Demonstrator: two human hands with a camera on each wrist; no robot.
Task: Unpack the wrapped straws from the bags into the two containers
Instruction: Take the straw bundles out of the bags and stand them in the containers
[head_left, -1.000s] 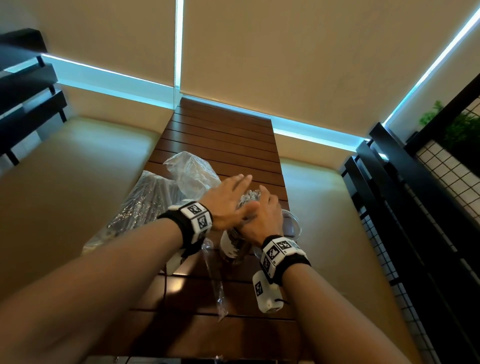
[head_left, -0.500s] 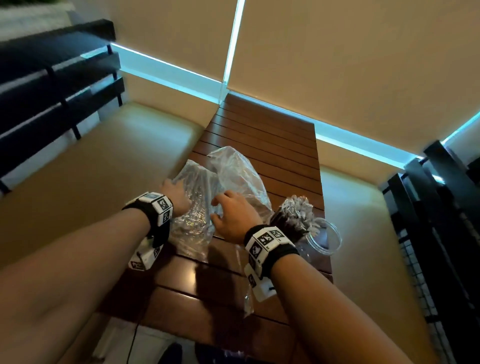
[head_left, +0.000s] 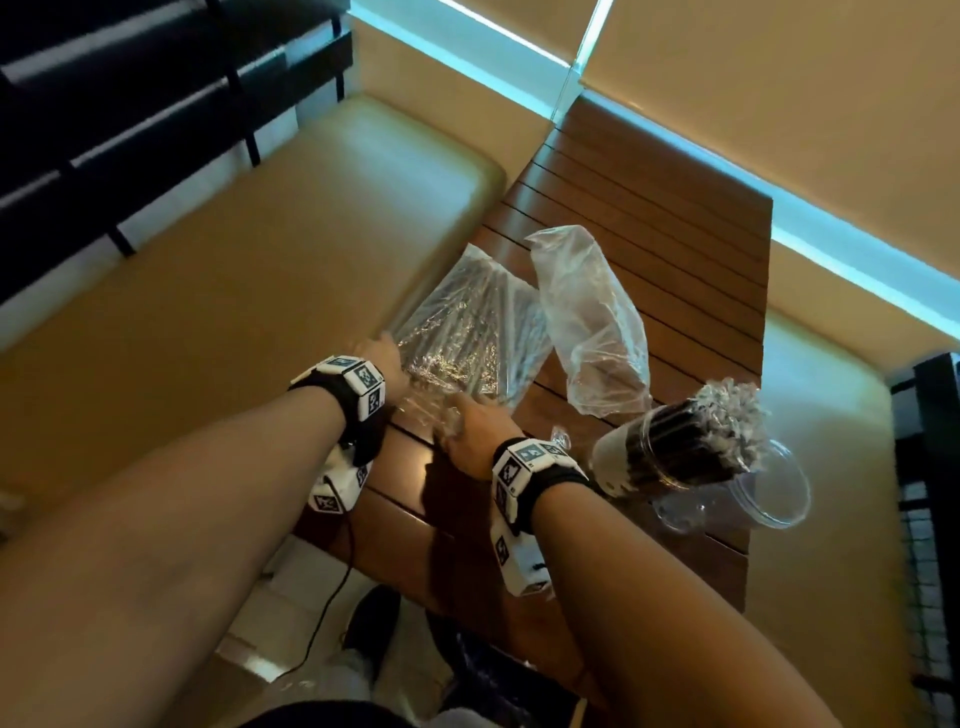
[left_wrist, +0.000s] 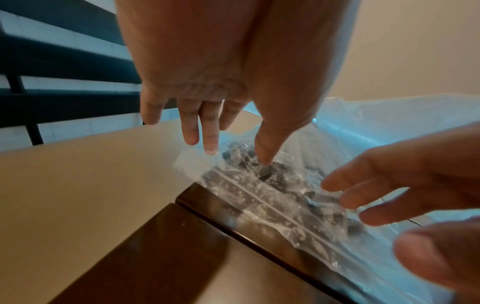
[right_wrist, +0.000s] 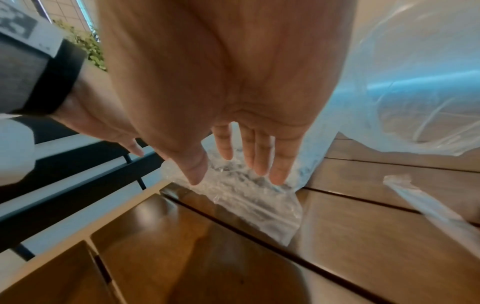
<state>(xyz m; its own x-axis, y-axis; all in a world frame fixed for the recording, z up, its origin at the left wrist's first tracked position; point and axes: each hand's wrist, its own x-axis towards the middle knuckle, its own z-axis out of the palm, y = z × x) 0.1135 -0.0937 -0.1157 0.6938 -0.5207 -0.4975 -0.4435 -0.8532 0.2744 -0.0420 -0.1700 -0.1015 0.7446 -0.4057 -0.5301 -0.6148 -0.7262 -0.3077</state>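
Note:
A clear bag of wrapped straws lies on the left side of the wooden table, its sealed end toward me. My left hand hovers at the bag's left edge with straight fingers just above the plastic. My right hand reaches the near end of the bag with spread fingers, holding nothing. An empty crumpled bag lies to the right. One clear container is packed with dark wrapped straws; a second clear container beside it looks empty.
Tan bench cushions flank the table on both sides. A dark slatted backrest stands at the far left and a black rail at the right. A loose strip of plastic lies on the table right of my right hand.
Both hands left the filled container and moved left to the full bag of straws. The head view swung left and down, so the containers now sit at the right.

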